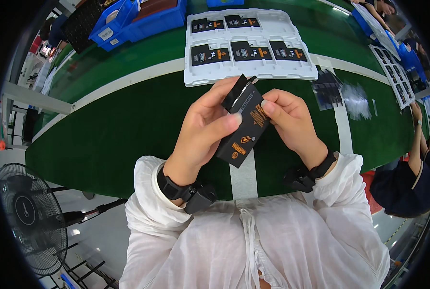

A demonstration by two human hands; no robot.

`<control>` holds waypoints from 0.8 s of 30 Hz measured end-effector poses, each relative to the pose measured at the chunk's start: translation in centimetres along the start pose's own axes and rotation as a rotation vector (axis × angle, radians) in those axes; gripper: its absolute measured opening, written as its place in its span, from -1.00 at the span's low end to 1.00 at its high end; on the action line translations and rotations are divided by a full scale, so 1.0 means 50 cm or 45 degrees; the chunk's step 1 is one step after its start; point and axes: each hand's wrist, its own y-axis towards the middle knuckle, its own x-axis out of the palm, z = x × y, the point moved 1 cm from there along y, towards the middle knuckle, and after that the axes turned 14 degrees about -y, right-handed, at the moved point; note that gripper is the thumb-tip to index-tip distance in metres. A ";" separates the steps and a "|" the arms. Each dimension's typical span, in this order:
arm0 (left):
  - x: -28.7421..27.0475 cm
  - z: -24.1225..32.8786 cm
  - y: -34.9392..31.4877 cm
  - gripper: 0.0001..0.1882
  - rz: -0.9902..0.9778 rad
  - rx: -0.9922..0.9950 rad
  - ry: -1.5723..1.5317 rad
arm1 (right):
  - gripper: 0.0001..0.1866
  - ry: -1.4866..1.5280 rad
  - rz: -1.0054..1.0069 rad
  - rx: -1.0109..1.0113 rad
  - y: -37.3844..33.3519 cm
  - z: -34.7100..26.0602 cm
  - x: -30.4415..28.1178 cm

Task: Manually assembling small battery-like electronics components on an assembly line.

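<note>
A flat black battery pack (247, 129) with orange print is tilted in front of me, above the green table. My left hand (203, 124) is closed round its left side, thumb pressed on the printed face. At its upper right edge, my right hand (292, 120) pinches with thumb and fingertips. A black flap and a thin silvery strip show at the battery's top end, next to a small dark tab. Just beyond my hands lies a white moulded tray (292, 74) holding several similar batteries (251, 52) in two rows. The fingers behind the battery are hidden.
Dark strips (326, 89) and clear plastic pieces (357, 101) lie right of the tray. Blue bins (152, 21) stand at the far left. A black fan (29, 216) is at the left. Another person (407, 183) works at the right, by another filled tray (393, 77).
</note>
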 end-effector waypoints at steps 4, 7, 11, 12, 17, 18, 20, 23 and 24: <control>-0.010 -0.013 0.002 0.03 -0.135 0.144 0.284 | -0.81 0.283 -0.078 0.139 0.000 0.006 0.005; -0.004 -0.019 0.005 0.34 -0.358 0.024 0.197 | -0.81 0.514 -0.171 0.205 -0.007 0.008 0.014; -0.002 -0.030 0.015 0.43 -0.721 0.136 0.070 | -0.81 0.633 -0.333 0.185 -0.013 0.010 0.017; -0.001 -0.027 0.012 0.43 -0.727 0.128 0.069 | -0.81 0.635 -0.324 0.182 -0.013 0.008 0.019; 0.002 -0.004 -0.005 0.34 -0.510 0.030 0.414 | -0.80 0.290 -0.013 0.195 -0.006 -0.015 0.022; -0.001 0.000 -0.007 0.26 -0.491 -0.021 0.368 | -0.80 0.295 -0.010 0.195 -0.004 -0.013 0.014; -0.003 0.000 0.000 0.20 -0.519 0.060 0.342 | -0.81 -0.439 0.111 -0.238 -0.001 -0.012 -0.017; -0.001 0.018 0.003 0.14 -0.511 -0.073 0.553 | -0.90 -0.814 0.248 -0.492 0.003 -0.039 -0.042; 0.002 0.019 0.005 0.12 -0.528 -0.097 0.623 | -0.91 -0.908 0.241 -0.561 0.003 -0.045 -0.044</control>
